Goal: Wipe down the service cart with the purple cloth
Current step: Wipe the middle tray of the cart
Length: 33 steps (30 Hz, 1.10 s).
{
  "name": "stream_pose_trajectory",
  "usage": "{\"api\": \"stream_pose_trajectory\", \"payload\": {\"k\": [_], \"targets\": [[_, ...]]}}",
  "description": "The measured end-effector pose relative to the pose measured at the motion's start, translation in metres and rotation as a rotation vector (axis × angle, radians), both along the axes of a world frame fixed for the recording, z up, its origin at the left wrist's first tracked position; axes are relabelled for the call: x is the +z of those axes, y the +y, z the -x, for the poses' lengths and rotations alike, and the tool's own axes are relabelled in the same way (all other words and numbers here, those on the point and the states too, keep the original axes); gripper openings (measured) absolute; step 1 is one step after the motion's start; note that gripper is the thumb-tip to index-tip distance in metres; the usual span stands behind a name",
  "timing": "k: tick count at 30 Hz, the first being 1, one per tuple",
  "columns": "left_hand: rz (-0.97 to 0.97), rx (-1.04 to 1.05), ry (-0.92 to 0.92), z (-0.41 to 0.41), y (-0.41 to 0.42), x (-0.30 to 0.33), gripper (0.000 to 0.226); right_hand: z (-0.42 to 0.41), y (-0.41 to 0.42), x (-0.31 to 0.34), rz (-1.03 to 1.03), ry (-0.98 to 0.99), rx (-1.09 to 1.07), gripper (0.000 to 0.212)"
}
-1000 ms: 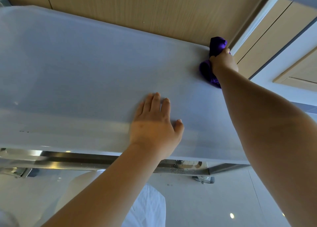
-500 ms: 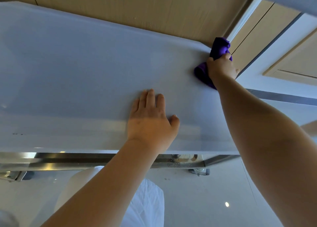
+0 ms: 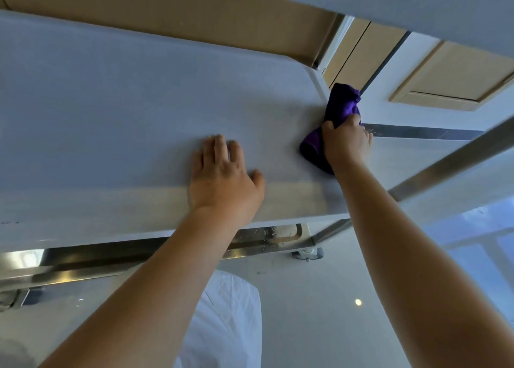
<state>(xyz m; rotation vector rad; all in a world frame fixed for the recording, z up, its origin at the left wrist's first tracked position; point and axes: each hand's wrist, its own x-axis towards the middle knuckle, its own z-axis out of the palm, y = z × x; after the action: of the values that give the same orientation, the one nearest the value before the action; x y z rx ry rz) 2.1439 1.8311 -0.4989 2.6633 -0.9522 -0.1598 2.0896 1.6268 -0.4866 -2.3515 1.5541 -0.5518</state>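
1. Two hands on service cart (image 3: 111, 111) top; nr edge has metal rail (image 3: 116, 259) + caster (image 3: 307, 253) below.
2. L hand (image 3: 225, 178) flat, fingers straight, pressing top mid-right.
3. R hand (image 3: 346, 142) grips bunched purple cloth (image 3: 340, 105) at far right edge of top.

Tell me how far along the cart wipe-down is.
Done: cannot tell, the cart top shows no wipe marks. In hand: the right hand grips the purple cloth at the top's right edge; the left hand rests flat. Left: the steel frame below looks untouched.
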Motion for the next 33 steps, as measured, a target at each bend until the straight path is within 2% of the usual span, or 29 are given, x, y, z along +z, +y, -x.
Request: {"api": "stream_pose_trajectory", "payload": {"k": [7,10,14,20,23,24,28,30,33], "targets": [[-0.013,-0.025,0.030,-0.002,0.002,0.000,0.058,0.057,0.041,-0.001,-0.005,0.001,-0.009,0.029],[-0.013,-0.060,0.052,-0.004,0.006,0.000,0.055,0.077,0.055,-0.004,-0.056,-0.132,0.004,0.014],[-0.095,-0.122,0.207,-0.011,0.007,0.008,0.063,0.093,0.087,-0.015,-0.029,-0.355,-0.009,0.021],[-0.120,-0.177,0.344,-0.023,0.009,0.020,0.074,0.064,0.142,-0.026,0.079,-0.359,0.050,0.018],[-0.136,-0.198,0.340,-0.024,0.010,0.019,0.091,0.041,0.174,-0.027,0.087,-0.325,0.071,0.050],[-0.128,-0.210,0.333,-0.024,0.010,0.019,0.093,0.033,0.185,-0.029,0.081,-0.309,0.092,0.053],[-0.003,-0.183,0.329,-0.026,0.012,0.020,0.080,0.011,0.219,-0.038,0.077,-0.368,0.190,0.031],[0.077,-0.172,0.364,-0.027,0.016,0.020,0.079,0.012,0.221,-0.040,0.050,-0.383,0.234,0.032],[0.089,-0.193,0.349,-0.021,0.022,0.015,0.071,0.025,0.210,-0.042,0.125,-0.387,0.295,0.032]]}}
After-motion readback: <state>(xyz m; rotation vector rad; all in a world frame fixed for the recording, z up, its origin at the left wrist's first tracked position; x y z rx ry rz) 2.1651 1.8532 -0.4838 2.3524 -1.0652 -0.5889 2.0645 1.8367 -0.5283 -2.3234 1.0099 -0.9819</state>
